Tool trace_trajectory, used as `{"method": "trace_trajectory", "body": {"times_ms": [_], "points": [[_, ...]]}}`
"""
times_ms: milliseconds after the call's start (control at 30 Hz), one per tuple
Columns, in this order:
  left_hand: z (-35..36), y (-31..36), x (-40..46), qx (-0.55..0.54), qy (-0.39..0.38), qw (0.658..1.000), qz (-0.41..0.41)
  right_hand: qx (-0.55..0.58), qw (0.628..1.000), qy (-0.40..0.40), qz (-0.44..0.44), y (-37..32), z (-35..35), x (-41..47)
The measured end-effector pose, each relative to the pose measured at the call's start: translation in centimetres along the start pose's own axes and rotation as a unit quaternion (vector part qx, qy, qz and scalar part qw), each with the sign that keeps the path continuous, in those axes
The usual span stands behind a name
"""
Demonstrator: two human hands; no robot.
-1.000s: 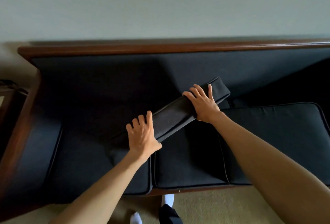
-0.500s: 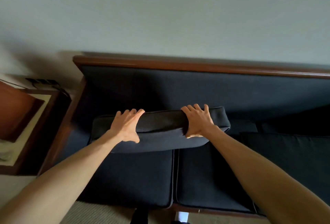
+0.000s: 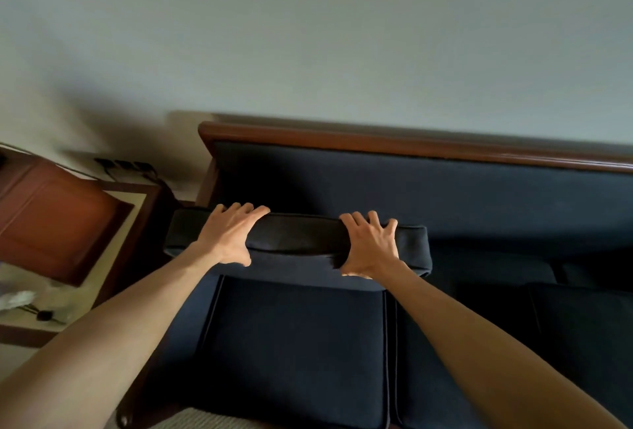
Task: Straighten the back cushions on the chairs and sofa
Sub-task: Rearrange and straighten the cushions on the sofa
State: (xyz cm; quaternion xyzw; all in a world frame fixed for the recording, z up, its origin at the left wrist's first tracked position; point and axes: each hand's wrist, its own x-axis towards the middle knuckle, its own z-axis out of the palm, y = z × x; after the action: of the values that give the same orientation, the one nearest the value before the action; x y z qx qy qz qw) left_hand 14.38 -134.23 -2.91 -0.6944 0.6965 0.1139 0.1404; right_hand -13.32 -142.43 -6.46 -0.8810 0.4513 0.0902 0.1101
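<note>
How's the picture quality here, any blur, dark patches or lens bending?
Head view: dim, soft light; the sofa upholstery and back cushion sink into near-black shadow; the side table at left is motion-blurred; wide-angle bending tilts the wooden top rail.

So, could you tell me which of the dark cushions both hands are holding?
The back cushion, raised above the seat cushions; no hand touches those.

- A living room or lounge in a home or lodging; which of these cannot be told.
- A sofa (image 3: 428,189) with a dark upholstered back, navy seat cushions (image 3: 294,343) and a polished wooden frame stands against a plain pale wall (image 3: 308,35).
- A wooden side table (image 3: 113,240) sits just beside the sofa's end.
- Beige carpet (image 3: 191,420) covers the floor.
</note>
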Motion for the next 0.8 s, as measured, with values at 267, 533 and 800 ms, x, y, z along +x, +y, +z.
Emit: {"method": "trace_trajectory", "body": {"times_ms": [267,533,800], "points": [[0.9,-3.0,3.5,0.004,0.035,0.999,0.023,-0.002,1.000,0.020,0.015,-0.4,-0.3,3.0],[-1.2,-4.0,7.2,-0.001,0.037,0.998,0.052,0.004,0.999,0.016,0.036,1.0,-1.5,5.3],[-0.6,-5.6,9.3,-0.002,0.024,0.999,0.038,-0.006,0.997,0.074,0.034,1.8,-0.7,6.9]]}}
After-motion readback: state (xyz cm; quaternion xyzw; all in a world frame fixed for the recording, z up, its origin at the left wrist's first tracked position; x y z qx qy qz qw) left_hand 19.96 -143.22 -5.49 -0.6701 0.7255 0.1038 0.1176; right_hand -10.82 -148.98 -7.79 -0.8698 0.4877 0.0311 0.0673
